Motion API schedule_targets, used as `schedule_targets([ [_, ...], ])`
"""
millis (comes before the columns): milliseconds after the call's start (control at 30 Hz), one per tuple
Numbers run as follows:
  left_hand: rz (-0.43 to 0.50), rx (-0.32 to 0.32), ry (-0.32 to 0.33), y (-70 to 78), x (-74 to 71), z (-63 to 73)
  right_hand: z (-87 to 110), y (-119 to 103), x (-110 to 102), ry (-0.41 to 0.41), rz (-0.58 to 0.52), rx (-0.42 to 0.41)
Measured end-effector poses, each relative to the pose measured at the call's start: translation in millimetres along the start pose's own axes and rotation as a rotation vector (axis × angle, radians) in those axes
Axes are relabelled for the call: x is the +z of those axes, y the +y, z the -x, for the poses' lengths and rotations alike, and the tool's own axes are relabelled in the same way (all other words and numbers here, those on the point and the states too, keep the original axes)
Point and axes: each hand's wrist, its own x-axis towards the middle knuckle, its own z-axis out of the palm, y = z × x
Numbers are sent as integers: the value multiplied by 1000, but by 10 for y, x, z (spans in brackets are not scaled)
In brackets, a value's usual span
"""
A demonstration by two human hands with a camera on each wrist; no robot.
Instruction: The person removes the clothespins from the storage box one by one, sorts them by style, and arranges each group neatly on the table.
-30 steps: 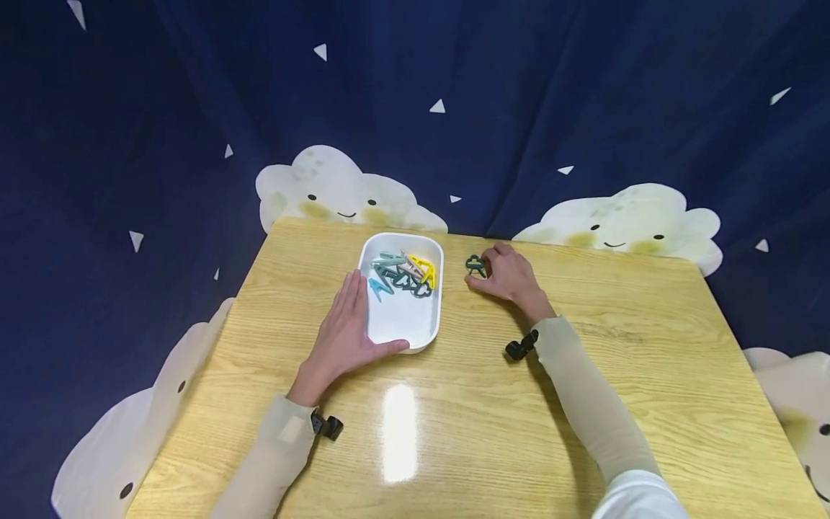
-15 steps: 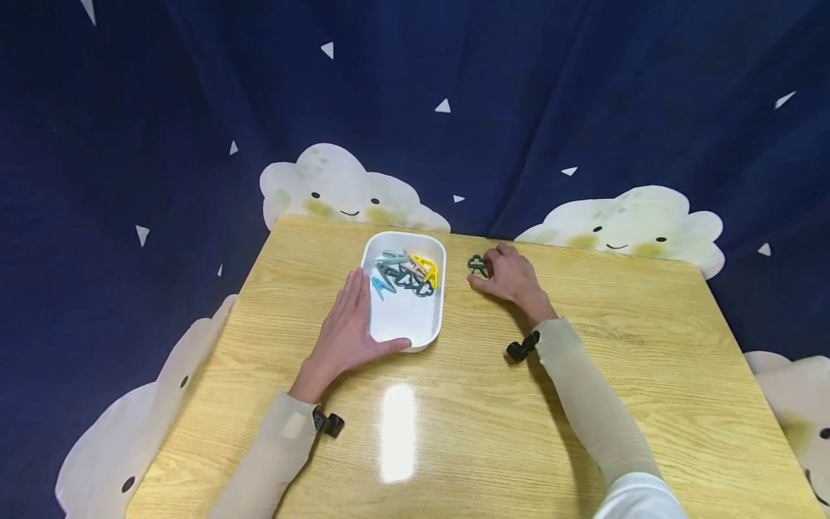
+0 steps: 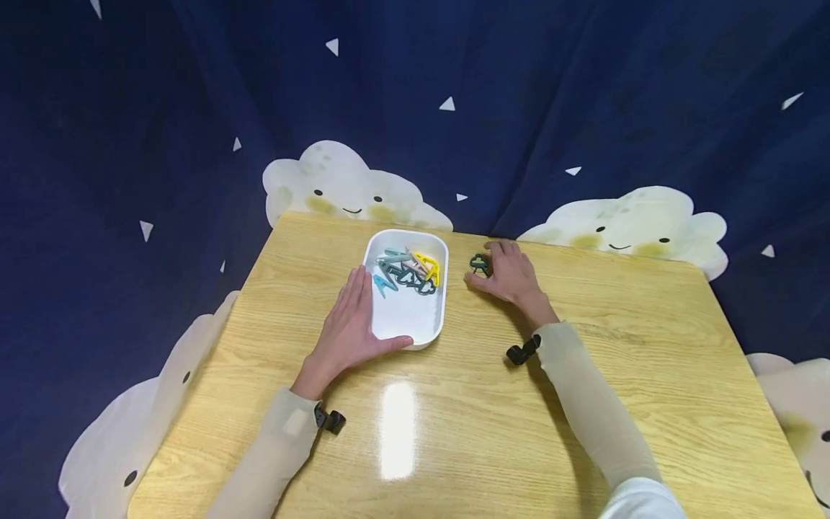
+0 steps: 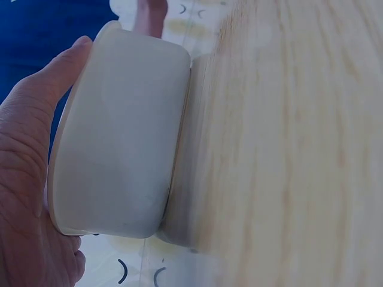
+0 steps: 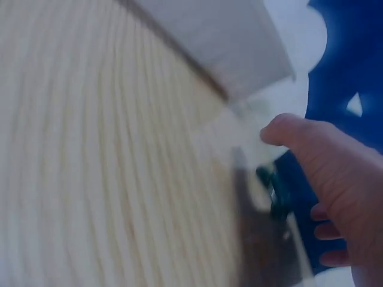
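A white plastic box (image 3: 407, 321) holds several clips (image 3: 408, 272) in teal, light blue, pink, yellow and dark green, heaped toward its far end. My left hand (image 3: 350, 317) rests against it, fingers straight along the left side and thumb at the near rim; the left wrist view shows the box's outer wall (image 4: 122, 131) close by. To the right, a dark green clip with a cloud-shaped outline (image 3: 480, 264) sits on the table. Around it is my right hand (image 3: 509, 274), thumb and fingers spread apart. In the right wrist view, the thumb is visibly apart from this green clip (image 5: 274, 192).
The wooden table (image 3: 493, 418) extends toward me and to both sides. Behind its far edge hangs a dark blue curtain (image 3: 389, 94) printed with white clouds and triangles. A small black camera sits on each wrist.
The thumb and fingers of my right hand have spread wider around the green clip. The left hand stays at the box; the head view has shifted slightly.
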Motion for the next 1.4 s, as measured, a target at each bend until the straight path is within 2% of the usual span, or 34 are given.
schedule_targets([
  [233,-7,-1,3,-9,-7,-16,-58,-297,-165,104,-8,-107],
  [600,-14,-3,-7,-13,1,-8,-127,-782,-312,111,-6,-224],
  [733,-18,-4,-10,-11,-7,-18,-181,-948,-324,61,18,-256],
  [967,-23,-3,-15,-8,-7,-21,-266,-1163,-223,-91,98,-301],
  [1200,-19,2,-12,-8,2,-10,-313,-1297,-117,-196,96,-308],
  [1400,-17,6,-7,-6,1,-10,-374,-1333,-8,-248,99,-322],
])
